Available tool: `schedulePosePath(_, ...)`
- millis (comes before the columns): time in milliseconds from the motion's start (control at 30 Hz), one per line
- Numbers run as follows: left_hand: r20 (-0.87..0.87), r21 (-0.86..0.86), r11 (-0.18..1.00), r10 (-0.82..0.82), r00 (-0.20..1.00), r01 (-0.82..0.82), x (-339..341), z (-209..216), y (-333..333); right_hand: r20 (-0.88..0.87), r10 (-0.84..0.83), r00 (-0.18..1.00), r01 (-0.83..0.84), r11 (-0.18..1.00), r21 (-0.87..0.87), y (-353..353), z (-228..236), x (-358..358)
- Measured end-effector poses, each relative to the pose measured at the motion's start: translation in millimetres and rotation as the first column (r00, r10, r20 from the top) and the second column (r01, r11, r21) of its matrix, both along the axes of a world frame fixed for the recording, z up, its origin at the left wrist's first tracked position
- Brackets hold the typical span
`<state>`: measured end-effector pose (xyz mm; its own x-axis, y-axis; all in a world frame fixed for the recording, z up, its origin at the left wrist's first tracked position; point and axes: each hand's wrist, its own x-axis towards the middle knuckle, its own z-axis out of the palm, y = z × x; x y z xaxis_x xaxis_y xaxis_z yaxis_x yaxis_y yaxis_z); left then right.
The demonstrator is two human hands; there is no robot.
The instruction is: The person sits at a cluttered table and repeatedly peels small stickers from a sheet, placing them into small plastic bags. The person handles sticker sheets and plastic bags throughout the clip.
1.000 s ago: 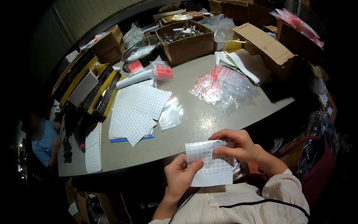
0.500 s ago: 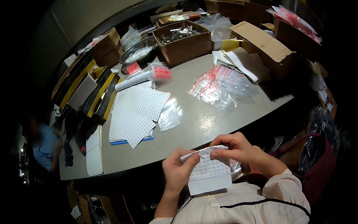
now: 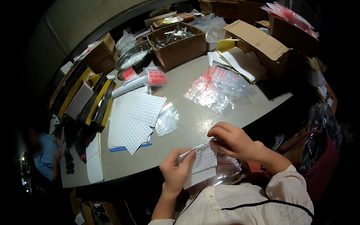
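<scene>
Below, left hand (image 3: 174, 171), fingers clamped on a printed sheet (image 3: 205, 158), right hand (image 3: 234, 141), fingers curled near its top edge, grip unclear

A hand could pass over the desk (image 3: 131, 165) between the clear plastic bag (image 3: 167, 122) and the red-edged zip bags (image 3: 210, 92), or nearer, below the label sheets (image 3: 131, 131). The right hand (image 3: 228, 140) hovered by that gap's near end; a cardboard box (image 3: 183, 50) of metal parts blocked its far end. Black-and-yellow boxes (image 3: 96, 98) obstructed the left.
</scene>
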<state>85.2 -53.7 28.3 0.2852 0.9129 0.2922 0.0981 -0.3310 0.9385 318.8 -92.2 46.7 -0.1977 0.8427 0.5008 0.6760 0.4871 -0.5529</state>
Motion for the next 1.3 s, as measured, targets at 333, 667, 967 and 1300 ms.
schedulePosePath(333, 0.039, -0.179, 0.984, -0.016, 0.999, 0.022, 4.1, 9.2, 10.8, 0.263, 0.057, 0.963, -0.129, 0.955, 0.266, 5.9, -12.3, -3.2)
schedulePosePath(667, 0.131, -0.251, 0.967, 0.067, 0.989, -0.032, -23.0, 0.3, 54.6, 0.131, -0.178, 0.975, 0.208, 0.936, -0.283, 77.3, 21.7, 89.2)
schedulePosePath(967, 0.216, -0.241, 0.970, 0.075, 0.974, -0.021, -26.6, -6.6, 56.8, 0.510, -0.147, 0.848, 0.365, 0.859, -0.359, 95.2, 21.0, 97.5)
schedulePosePath(1300, 0.368, -0.265, 0.964, 0.086, 0.926, 0.016, -34.9, -5.4, 58.0, 0.553, -0.119, 0.825, 0.309, 0.914, -0.264, 66.0, 26.7, 58.2)
